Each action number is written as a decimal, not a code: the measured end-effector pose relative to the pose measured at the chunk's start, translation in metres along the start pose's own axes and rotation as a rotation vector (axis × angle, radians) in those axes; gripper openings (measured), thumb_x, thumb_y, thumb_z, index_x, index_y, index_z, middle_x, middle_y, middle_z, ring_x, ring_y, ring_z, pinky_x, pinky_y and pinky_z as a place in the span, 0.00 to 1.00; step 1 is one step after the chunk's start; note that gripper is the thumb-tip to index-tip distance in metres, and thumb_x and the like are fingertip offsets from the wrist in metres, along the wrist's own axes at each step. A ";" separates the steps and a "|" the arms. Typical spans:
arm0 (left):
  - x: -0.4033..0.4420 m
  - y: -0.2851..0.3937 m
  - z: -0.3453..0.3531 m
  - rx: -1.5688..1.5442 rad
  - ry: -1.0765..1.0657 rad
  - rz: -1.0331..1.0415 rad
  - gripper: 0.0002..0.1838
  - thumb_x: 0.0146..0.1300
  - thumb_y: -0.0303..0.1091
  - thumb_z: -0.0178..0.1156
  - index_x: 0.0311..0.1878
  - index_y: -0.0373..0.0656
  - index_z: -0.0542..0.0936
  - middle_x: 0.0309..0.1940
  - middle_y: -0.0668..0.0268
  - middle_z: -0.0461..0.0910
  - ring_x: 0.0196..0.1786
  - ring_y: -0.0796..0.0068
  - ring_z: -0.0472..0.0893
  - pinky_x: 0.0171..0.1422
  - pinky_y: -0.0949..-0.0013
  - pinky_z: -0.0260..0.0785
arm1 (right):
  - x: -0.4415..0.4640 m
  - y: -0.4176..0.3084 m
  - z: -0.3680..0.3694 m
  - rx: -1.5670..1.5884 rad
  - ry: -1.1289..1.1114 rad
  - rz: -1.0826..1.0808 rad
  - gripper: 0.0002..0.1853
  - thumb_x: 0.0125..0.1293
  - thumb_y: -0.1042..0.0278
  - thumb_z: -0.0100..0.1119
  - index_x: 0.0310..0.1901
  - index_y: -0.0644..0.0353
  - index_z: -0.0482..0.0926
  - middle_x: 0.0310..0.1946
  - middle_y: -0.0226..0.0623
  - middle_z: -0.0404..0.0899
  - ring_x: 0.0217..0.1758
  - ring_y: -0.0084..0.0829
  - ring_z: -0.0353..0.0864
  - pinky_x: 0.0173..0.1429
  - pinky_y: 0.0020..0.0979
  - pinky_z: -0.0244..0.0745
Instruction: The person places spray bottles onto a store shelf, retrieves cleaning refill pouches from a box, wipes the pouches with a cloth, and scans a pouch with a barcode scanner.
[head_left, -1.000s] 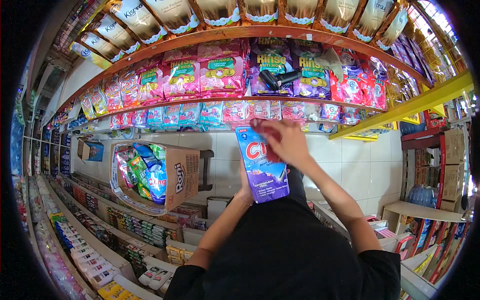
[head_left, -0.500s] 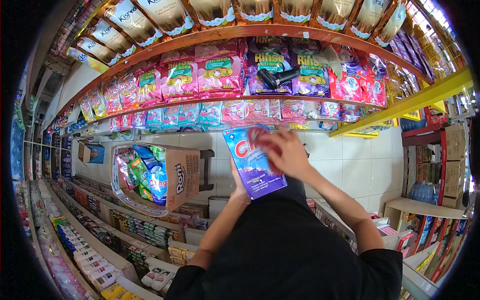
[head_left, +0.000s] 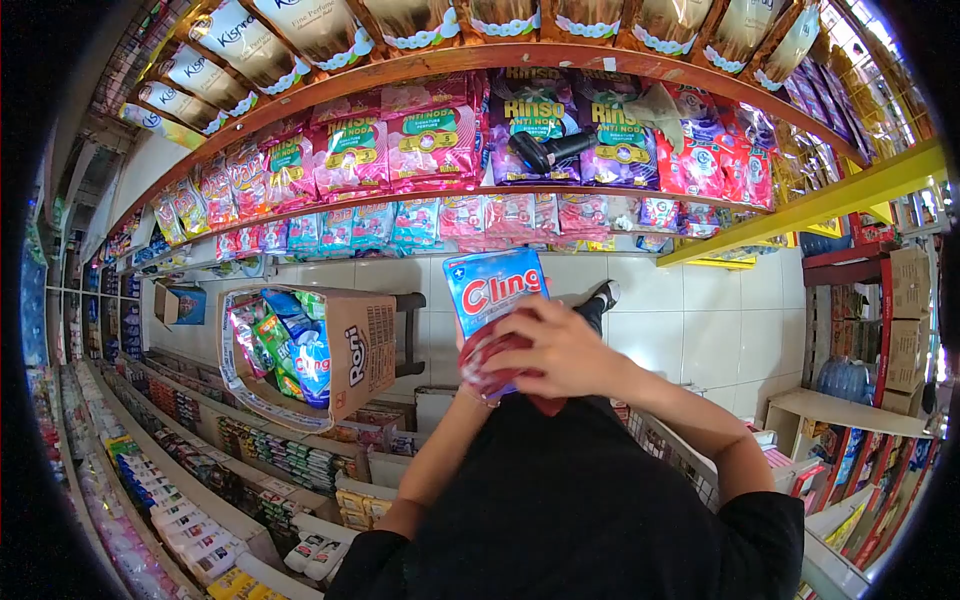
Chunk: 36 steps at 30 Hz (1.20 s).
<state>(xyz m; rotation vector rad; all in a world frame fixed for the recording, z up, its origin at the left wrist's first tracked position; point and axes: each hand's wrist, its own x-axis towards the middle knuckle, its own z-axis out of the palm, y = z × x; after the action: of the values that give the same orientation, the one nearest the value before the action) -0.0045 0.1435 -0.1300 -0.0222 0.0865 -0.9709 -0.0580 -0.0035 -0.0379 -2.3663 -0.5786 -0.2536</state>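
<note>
A blue and purple Cling pouch (head_left: 497,283) is held upright in front of my body, its printed face towards me. My left hand (head_left: 472,403) grips it from behind at the left edge; the fingers are mostly hidden by the pouch and a cloth. My right hand (head_left: 568,352) has its fingers bent over a dark red cloth (head_left: 485,362), pressed against the pouch's lower half. The cloth covers most of the purple part.
To the left stands an open Roni carton (head_left: 372,350) full of assorted pouches. A black handheld scanner (head_left: 550,152) lies on Rinso packs on the shelf ahead. Kispray pouches (head_left: 320,25) line the shelf above. A yellow beam (head_left: 800,205) slants at the right.
My right hand has moved the red cloth down and left, from the pouch's upper right to its lower half. The Cling lettering is now uncovered.
</note>
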 end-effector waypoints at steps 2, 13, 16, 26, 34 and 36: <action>0.003 0.000 0.000 0.049 -0.028 0.009 0.47 0.62 0.70 0.32 0.72 0.38 0.52 0.70 0.49 0.56 0.71 0.48 0.59 0.74 0.46 0.51 | -0.013 0.019 -0.015 -0.006 0.049 0.094 0.19 0.42 0.65 0.69 0.41 0.41 0.83 0.46 0.29 0.74 0.52 0.40 0.70 0.55 0.40 0.72; 0.038 -0.008 0.015 0.117 0.038 0.109 0.37 0.69 0.55 0.41 0.73 0.41 0.50 0.73 0.52 0.51 0.72 0.47 0.55 0.73 0.45 0.53 | -0.027 0.006 -0.021 0.080 0.201 -0.002 0.24 0.37 0.68 0.68 0.43 0.39 0.84 0.45 0.29 0.73 0.50 0.41 0.70 0.53 0.41 0.72; 0.041 -0.001 -0.025 -0.353 0.024 0.117 0.45 0.59 0.66 0.50 0.72 0.44 0.55 0.71 0.55 0.56 0.71 0.49 0.60 0.71 0.42 0.54 | -0.030 0.027 -0.010 0.002 0.215 -0.027 0.24 0.37 0.68 0.68 0.43 0.39 0.84 0.45 0.29 0.73 0.51 0.43 0.69 0.52 0.42 0.73; 0.041 0.036 -0.073 0.018 -0.185 0.126 0.25 0.61 0.57 0.53 0.55 0.53 0.73 0.58 0.55 0.72 0.65 0.44 0.67 0.69 0.42 0.58 | -0.012 0.053 -0.022 -0.049 0.236 0.047 0.25 0.37 0.66 0.70 0.43 0.38 0.83 0.47 0.32 0.71 0.52 0.44 0.67 0.54 0.42 0.72; 0.022 0.033 -0.068 0.165 0.005 0.213 0.30 0.65 0.61 0.46 0.53 0.42 0.70 0.50 0.55 0.75 0.55 0.57 0.76 0.62 0.50 0.69 | -0.007 0.043 0.014 -0.138 0.238 0.024 0.19 0.40 0.64 0.70 0.40 0.37 0.83 0.46 0.30 0.70 0.52 0.44 0.68 0.52 0.42 0.74; 0.027 0.033 -0.059 0.029 -0.094 0.295 0.33 0.62 0.66 0.46 0.53 0.43 0.71 0.48 0.56 0.76 0.51 0.57 0.78 0.57 0.50 0.72 | -0.010 0.045 0.008 -0.171 0.210 0.062 0.18 0.40 0.64 0.71 0.39 0.38 0.83 0.45 0.30 0.70 0.52 0.44 0.68 0.52 0.42 0.74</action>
<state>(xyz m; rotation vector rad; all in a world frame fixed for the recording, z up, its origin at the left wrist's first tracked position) 0.0329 0.1412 -0.1923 -0.0278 -0.0114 -0.6745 -0.0455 -0.0318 -0.0736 -2.4758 -0.3963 -0.5344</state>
